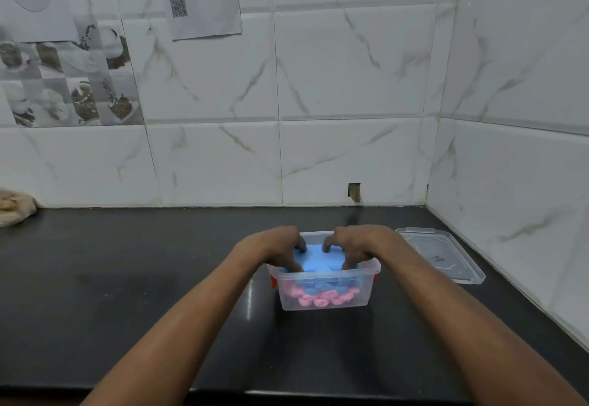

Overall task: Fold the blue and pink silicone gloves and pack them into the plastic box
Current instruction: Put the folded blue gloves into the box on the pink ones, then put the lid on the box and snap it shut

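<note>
Forearms reach across the counter (159, 278) to the plastic box (366, 291), where the left hand (280, 247) and right hand (360, 246), fingers curled onto the folded blue glove (322, 259), press it down over the pink glove (322, 299), seemingly so the lid (443, 254) alongside can close.

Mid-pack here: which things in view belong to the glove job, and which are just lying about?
Job: blue glove, under left hand and right hand; pink glove beneath it; plastic box; lid, off to the right.
Lying about: cloth, far left; printed sheets, upper left.
</note>
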